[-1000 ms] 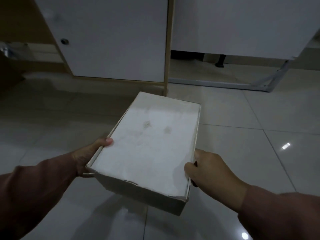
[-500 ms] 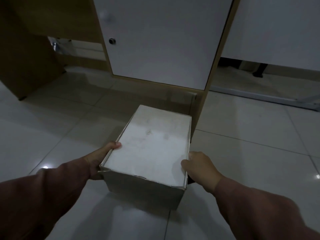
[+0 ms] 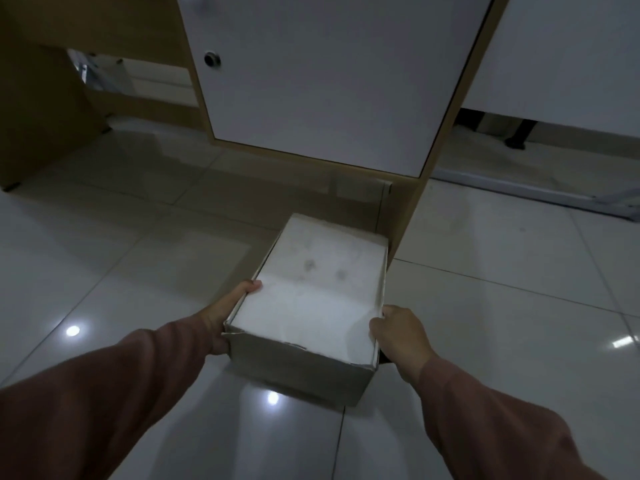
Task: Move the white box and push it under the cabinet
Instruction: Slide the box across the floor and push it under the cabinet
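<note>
The white box (image 3: 318, 296) is a scuffed cardboard box with a closed lid, sitting low on or just above the tiled floor. My left hand (image 3: 227, 315) grips its left side, thumb on the lid edge. My right hand (image 3: 398, 336) grips its right side near the front corner. The cabinet (image 3: 322, 84) has a white door with a round lock and wooden edges; it stands straight ahead with a dark gap beneath it. The box's far end points into that gap, close beside the cabinet's wooden side panel (image 3: 412, 206).
Glossy white floor tiles (image 3: 502, 306) spread all around. A wooden panel (image 3: 45, 109) stands at the left. At the right hangs another white panel (image 3: 568, 57) above a metal floor rail (image 3: 530, 188) and a dark furniture leg (image 3: 519, 136).
The box has come down and forward toward the gap under the cabinet, with both hands still holding its sides. The cabinet looms larger and more central in view.
</note>
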`<state>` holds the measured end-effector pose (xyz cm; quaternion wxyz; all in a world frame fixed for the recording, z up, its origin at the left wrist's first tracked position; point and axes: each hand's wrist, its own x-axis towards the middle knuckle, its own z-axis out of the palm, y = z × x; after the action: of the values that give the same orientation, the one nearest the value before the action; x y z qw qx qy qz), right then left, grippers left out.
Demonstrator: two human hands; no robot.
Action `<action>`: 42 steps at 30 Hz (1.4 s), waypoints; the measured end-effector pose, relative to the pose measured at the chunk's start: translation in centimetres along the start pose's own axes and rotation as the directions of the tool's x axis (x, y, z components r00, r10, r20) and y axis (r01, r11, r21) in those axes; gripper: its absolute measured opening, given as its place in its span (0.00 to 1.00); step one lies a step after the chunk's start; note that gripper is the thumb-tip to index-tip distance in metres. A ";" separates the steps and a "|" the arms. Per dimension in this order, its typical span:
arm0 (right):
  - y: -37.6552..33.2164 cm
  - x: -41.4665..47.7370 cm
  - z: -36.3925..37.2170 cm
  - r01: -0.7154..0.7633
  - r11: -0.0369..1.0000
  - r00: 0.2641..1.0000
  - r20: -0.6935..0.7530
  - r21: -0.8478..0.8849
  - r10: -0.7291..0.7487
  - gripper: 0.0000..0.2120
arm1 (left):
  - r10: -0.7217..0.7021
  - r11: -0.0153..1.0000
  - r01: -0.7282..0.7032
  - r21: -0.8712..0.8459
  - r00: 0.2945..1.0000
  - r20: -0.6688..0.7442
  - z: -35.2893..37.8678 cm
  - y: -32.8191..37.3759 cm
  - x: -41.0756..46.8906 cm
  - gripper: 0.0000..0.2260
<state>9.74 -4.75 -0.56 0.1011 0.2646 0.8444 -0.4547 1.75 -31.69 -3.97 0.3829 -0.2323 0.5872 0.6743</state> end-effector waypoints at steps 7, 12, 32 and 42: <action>0.4 -0.5 0.8 0.103 0.994 0.993 0.059 -0.036 -0.101 0.20 | 0.076 0.975 -0.070 0.210 0.997 -0.021 1.3 0.6 -0.1 0.11; 1.9 -3.5 3.1 0.379 0.797 0.923 0.248 -0.471 -0.293 0.32 | 0.552 0.525 -0.267 0.809 0.829 -0.085 3.6 -0.8 -1.8 0.29; 2.3 -2.5 7.1 0.588 0.450 0.789 0.353 -0.673 -0.503 0.41 | 0.499 -0.452 -0.097 0.887 0.797 0.341 5.5 -5.3 -1.0 0.48; -0.6 0.2 5.5 0.526 0.596 0.849 0.341 -0.606 -0.403 0.40 | 0.496 -0.456 -0.101 0.884 0.796 0.347 7.1 -2.2 1.2 0.45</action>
<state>8.93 -9.43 -3.32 0.1390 -0.0607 0.9778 -0.1442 3.71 -24.52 -4.76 0.1089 0.2787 0.9531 -0.0441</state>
